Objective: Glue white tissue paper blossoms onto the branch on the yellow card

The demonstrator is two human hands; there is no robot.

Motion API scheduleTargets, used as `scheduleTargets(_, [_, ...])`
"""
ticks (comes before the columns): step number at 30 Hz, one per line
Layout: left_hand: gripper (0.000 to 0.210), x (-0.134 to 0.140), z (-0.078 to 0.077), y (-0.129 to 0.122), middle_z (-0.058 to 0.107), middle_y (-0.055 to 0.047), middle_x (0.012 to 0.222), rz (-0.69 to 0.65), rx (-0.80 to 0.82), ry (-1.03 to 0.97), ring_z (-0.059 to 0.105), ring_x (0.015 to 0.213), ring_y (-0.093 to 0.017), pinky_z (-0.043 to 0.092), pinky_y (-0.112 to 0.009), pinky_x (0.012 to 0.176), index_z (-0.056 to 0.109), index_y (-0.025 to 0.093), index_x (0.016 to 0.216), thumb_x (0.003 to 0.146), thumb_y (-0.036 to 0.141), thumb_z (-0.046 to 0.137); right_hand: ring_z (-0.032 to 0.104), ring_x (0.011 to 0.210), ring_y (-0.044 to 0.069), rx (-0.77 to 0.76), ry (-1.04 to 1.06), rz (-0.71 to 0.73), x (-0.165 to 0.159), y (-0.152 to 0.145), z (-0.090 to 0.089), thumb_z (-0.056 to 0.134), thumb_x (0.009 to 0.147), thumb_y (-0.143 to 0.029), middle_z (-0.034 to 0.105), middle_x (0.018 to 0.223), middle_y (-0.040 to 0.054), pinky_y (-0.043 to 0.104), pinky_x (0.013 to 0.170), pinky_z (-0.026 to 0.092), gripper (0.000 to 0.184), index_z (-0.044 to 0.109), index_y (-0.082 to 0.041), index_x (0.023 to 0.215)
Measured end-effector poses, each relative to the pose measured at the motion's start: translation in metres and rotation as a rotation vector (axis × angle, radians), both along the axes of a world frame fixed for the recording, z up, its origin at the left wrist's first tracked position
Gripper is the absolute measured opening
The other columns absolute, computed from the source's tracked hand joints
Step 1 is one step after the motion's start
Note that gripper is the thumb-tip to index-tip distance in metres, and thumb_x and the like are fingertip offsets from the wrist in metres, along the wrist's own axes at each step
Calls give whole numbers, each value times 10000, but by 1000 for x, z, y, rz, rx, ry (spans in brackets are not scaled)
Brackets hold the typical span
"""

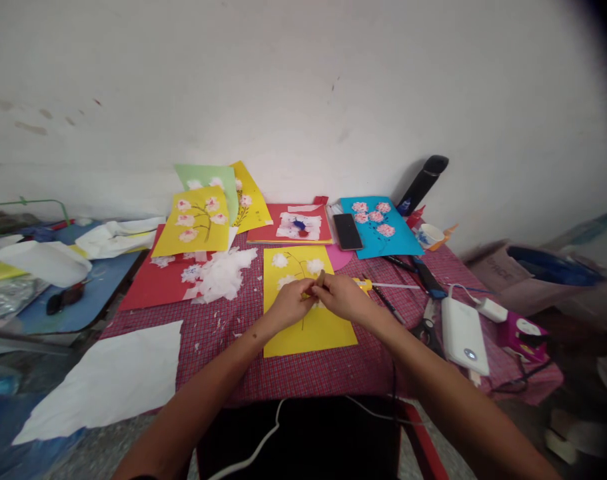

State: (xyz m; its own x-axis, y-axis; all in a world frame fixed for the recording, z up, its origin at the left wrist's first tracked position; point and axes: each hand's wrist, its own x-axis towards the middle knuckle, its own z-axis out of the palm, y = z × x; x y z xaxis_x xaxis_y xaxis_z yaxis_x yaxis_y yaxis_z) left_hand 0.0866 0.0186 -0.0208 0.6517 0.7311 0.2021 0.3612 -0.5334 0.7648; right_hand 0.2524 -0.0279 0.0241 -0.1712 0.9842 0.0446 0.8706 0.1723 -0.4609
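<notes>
My left hand [292, 302] and my right hand [342, 295] meet over a yellow sheet [310, 340] lying flat on the table. The fingertips of both are pinched together, and whatever is between them is too small or hidden to make out. On the sheet is a drawn brown branch [296, 261] with white tissue flowers [314, 267] around it; my hands cover the middle part. Right of my right hand lies a yellow-capped stick [366, 285]. A pile of torn white tissue [226, 277] lies to the left of the sheet.
Finished-looking flower pictures [196, 220] lean at the back left, and a blue one [383, 248] lies back right. Around them are a phone [348, 232], paper cup [430, 235], black bottle [423, 187], scissors [426, 333], white power bank [464, 337] and large white paper [113, 377].
</notes>
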Motion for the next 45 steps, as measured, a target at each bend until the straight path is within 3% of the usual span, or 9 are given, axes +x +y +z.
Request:
scheduleTargets(13, [208,-4,-1,-1,721,-23,1003,9,-36,-29,654,908,-190,483,-288,799,662,210,1058,866,206,582,637,675,164,13,-13,-47,3,2,-3,522,953,-273,735,796,72,243,564,327,225,696,-163,862])
scheduleTargets(19, [268,-6,-2,-4,702,-38,945,35,70,27,631,858,-197,468,-298,759,662,201,1009,798,107,527,633,676,166,26,3,-33,2,-1,-2,524,957,-278,727,778,68,248,577,331,221,684,-167,853])
scheduleTargets(24, [191,-8,-2,-7,657,-55,837,56,179,150,596,806,-221,439,-321,715,622,190,876,732,96,538,621,658,163,44,32,-26,2,-3,-1,536,949,-291,715,754,58,250,581,336,209,678,-169,857])
scheduleTargets(29, [234,-11,-2,-12,662,-68,883,64,182,206,601,828,-243,447,-343,725,624,190,987,755,167,599,631,672,156,46,82,-12,5,-5,0,542,936,-280,735,795,55,247,589,357,205,702,-176,864])
scheduleTargets(34, [313,-11,-4,-16,675,-88,999,75,221,273,612,948,-278,462,-397,854,621,185,1055,757,258,684,636,662,147,37,142,-24,10,-7,-2,546,906,-241,737,784,47,233,572,381,183,707,-166,861])
scheduleTargets(45, [286,-11,-8,-14,695,-75,958,85,281,307,627,908,-244,469,-374,825,618,174,1116,861,119,501,624,649,143,49,166,-42,6,-4,-3,554,876,-220,724,762,39,230,568,374,151,691,-169,839])
